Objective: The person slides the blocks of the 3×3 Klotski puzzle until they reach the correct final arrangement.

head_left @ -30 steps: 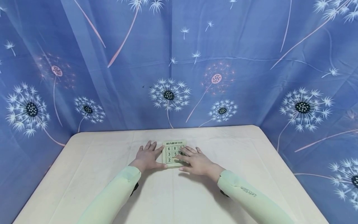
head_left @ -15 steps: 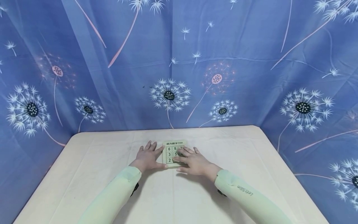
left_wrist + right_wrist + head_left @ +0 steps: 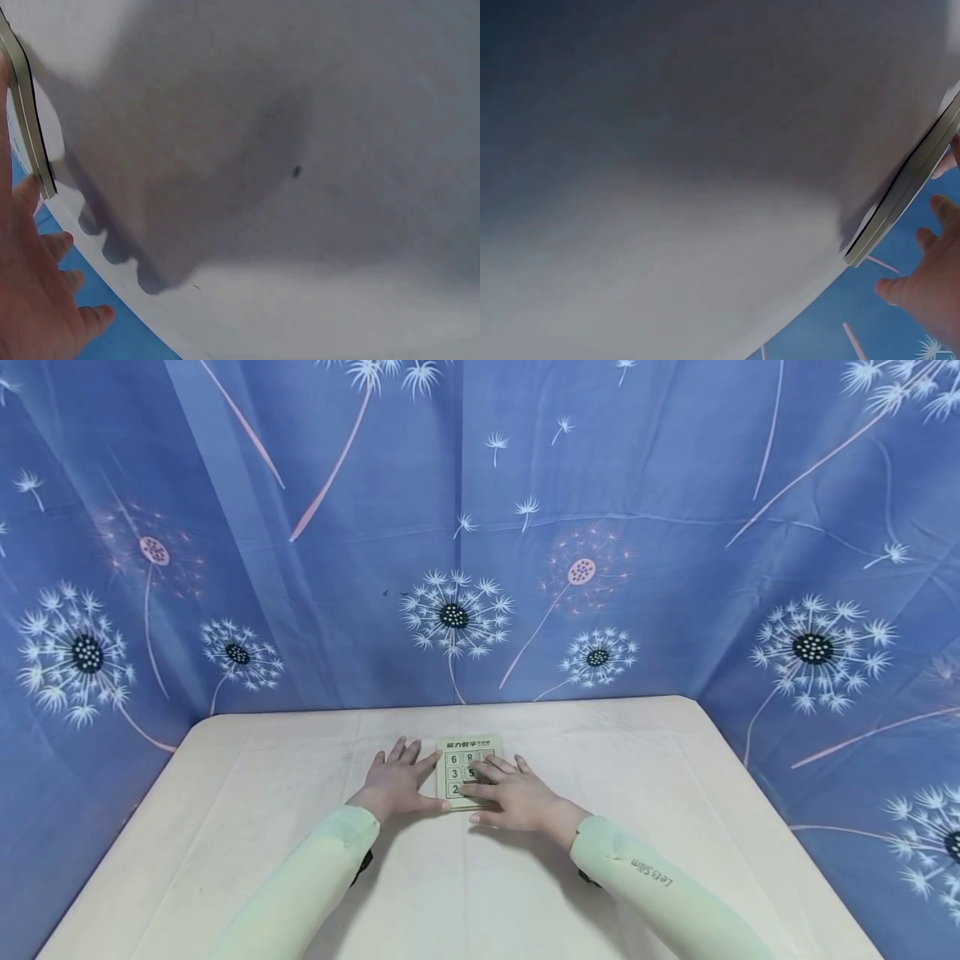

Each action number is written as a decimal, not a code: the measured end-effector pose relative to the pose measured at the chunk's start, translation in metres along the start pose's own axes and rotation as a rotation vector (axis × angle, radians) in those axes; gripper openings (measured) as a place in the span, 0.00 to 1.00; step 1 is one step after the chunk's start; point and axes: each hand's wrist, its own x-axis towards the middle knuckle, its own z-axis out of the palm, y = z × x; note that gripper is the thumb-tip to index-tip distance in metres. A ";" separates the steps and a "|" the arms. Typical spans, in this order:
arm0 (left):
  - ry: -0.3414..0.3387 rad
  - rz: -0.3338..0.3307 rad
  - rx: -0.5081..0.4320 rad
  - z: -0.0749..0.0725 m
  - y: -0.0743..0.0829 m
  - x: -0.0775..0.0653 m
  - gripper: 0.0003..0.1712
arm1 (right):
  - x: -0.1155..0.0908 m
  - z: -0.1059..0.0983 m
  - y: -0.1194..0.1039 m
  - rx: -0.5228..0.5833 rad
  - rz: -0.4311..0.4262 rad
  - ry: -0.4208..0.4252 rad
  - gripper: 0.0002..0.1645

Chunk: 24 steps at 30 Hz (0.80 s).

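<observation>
A pale green sliding number puzzle lies flat near the far middle of the table, its tiles 6, 8, 3, 5 and 2 showing. My left hand rests at its left side, fingers spread, index fingertip at the left edge and thumb at the near left corner. Over the right part of the board lies my right hand, its extended fingers on the tiles and hiding several of them. Its thumb sits by the near edge. Both wrist views show the puzzle's thin side: the board's edge on the left, the frame on the right.
The table has a cream cover. A blue curtain with dandelion prints stands behind it and along both sides. Pale green sleeves cover both forearms.
My right hand has slid a little to the left across the tiles and now covers the right column more. The left hand and the puzzle stay in place.
</observation>
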 end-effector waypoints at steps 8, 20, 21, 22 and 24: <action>0.011 0.003 0.016 0.001 -0.001 0.000 0.57 | -0.001 0.000 0.001 -0.006 0.006 -0.005 0.35; 0.008 -0.001 0.002 0.002 -0.001 0.001 0.57 | -0.005 -0.001 0.005 0.009 0.003 0.004 0.34; 0.008 -0.002 0.001 0.002 -0.001 0.001 0.57 | -0.006 -0.002 0.005 0.011 0.004 0.002 0.34; 0.007 -0.004 0.001 0.002 -0.001 0.001 0.56 | -0.006 -0.002 0.005 0.015 0.003 0.005 0.34; 0.007 -0.007 -0.004 0.003 -0.001 0.002 0.57 | -0.007 -0.002 0.006 0.022 0.002 0.007 0.34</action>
